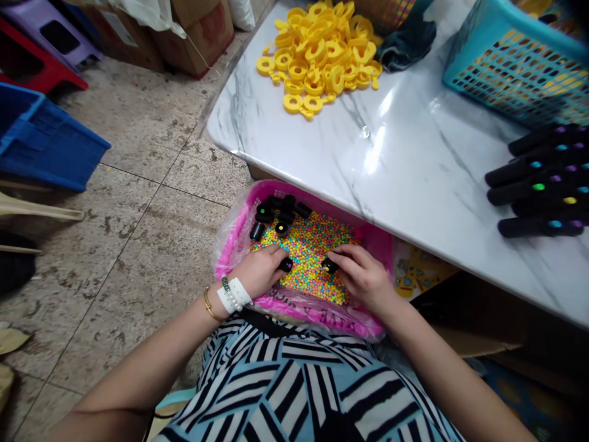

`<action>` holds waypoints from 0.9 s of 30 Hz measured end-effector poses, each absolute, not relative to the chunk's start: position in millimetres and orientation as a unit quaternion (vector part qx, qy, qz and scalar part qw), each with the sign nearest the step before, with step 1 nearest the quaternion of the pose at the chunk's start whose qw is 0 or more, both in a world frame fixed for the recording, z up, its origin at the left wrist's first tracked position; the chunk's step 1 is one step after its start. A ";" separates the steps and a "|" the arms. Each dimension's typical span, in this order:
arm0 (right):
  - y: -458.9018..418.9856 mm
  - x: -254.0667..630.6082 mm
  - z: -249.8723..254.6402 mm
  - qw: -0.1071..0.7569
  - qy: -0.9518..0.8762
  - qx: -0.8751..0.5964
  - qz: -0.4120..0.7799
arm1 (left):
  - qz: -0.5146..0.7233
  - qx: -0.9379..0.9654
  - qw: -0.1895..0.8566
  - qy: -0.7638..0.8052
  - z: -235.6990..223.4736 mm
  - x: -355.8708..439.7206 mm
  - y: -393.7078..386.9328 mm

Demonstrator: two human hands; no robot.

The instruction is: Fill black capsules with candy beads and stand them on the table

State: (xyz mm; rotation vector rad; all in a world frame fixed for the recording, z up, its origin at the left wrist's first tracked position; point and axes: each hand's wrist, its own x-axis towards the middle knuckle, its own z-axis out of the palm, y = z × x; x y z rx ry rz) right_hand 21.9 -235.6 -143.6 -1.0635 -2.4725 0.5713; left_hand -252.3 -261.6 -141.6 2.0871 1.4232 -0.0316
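Note:
A pink basket (389, 252) lined with clear plastic rests on my lap, filled with small multicoloured beads (308, 245). My left hand (263, 269) is closed around a small black cylinder (286, 264) with a purple dot on its end. At the right side of the beads, the fingers of my right hand (363, 270) pinch another black cylinder (329, 266), which shows a yellowish dot. Several loose black cylinders (286, 216) lie on the beads at the basket's far left, one with a green dot and one with a yellow dot facing up.
A marble-patterned table (285, 141) borders the basket's far side. On it are a heap of yellow ring-shaped plastic parts (322, 52), a dark cloth (407, 46), a teal basket (519, 67) and rows of black tubes (524, 193). A blue crate (50, 147) stands on the floor at left.

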 end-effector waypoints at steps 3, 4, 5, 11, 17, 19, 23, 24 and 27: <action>-236.9 22.0 -147.4 0.200 -0.875 -0.385 0.214 | -0.017 0.788 0.305 0.535 -141.7 -251.7 -261.8; -237.4 22.0 -148.5 0.198 -0.875 -0.390 0.208 | -0.018 0.787 0.306 0.535 -141.4 -251.4 -261.8; -238.1 22.0 -149.4 0.191 -0.877 -0.394 0.199 | -0.019 0.788 0.306 0.535 -141.1 -251.2 -261.8; -242.6 19.9 -152.9 0.209 -0.863 -0.399 0.229 | -0.018 0.795 0.288 0.534 -142.2 -250.0 -265.8; -245.6 15.4 -150.3 0.227 -0.853 -0.408 0.232 | -0.024 0.800 0.274 0.534 -143.9 -248.7 -270.2; -246.9 13.6 -145.9 0.258 -0.831 -0.416 0.264 | -0.025 0.796 0.279 0.537 -143.7 -248.4 -270.8; -251.8 10.5 -130.6 0.317 -0.740 -0.451 0.385 | -0.016 0.791 0.287 0.540 -144.9 -249.4 -271.5; -253.6 9.6 -126.2 0.330 -0.706 -0.457 0.428 | -0.013 0.791 0.288 0.540 -145.7 -250.0 -271.5; -258.8 5.0 -114.2 0.358 -0.651 -0.474 0.473 | -0.007 0.790 0.291 0.539 -148.8 -251.7 -270.9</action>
